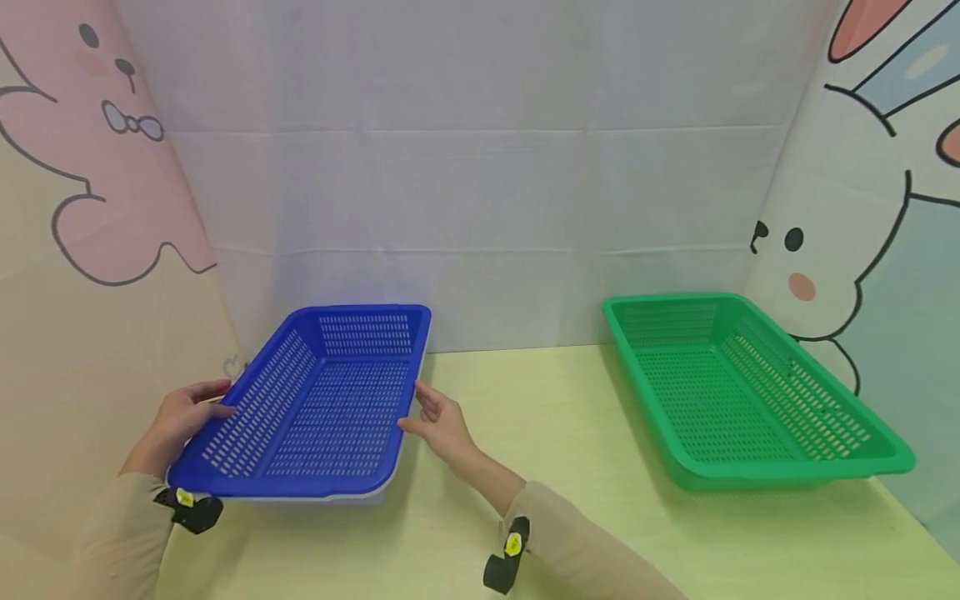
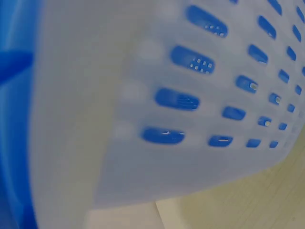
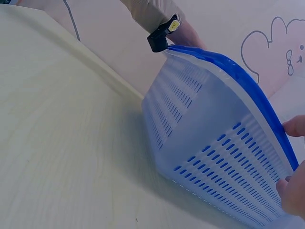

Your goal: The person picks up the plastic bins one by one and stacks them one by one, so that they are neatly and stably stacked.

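A blue plastic basket (image 1: 341,408) sits nested inside a white basket (image 3: 200,105), whose outer wall shows in the right wrist view. Their rims lie close together. My left hand (image 1: 183,417) grips the rim on the left side, thumb over the top edge. On the opposite side my right hand (image 1: 442,427) pinches the rim between thumb and fingers. The left wrist view is filled by the white basket's slotted wall (image 2: 138,114), with blue showing through the slots; the left hand's fingers are not visible there.
A green plastic basket (image 1: 750,408) stands at the right on the pale yellow-green table (image 1: 525,433). White cloth (image 1: 480,192) hangs behind the table. Printed cartoon panels (image 1: 847,275) flank both sides.
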